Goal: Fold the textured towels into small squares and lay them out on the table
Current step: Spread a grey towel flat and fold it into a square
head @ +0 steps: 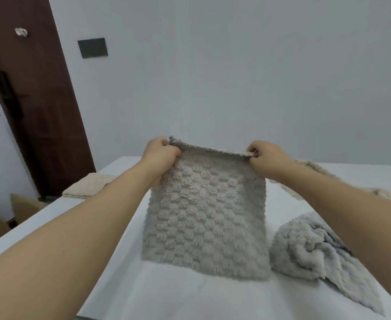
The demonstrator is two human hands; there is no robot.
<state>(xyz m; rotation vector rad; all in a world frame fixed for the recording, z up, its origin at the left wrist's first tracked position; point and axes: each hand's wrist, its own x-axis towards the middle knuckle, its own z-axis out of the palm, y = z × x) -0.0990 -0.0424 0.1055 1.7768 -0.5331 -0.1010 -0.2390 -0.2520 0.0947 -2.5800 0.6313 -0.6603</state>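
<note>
Grey towel point(207, 211) held up over desk point(166, 294), left hand point(161, 153) and right hand point(265, 158) each pinching a top corner, lower edge near desk, crumpled towel point(310, 252) right, folded beige towel point(86, 185) at left edge.

One head-worn camera looks forward and down (wide-angle) over the table point(190, 296).

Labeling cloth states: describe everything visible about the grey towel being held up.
The grey towel is plush, with a bumpy checkered pile, roughly square. It hangs upright over the white table. The left hand and right hand each pinch a top corner. Its bottom edge appears to rest on the table.
</note>
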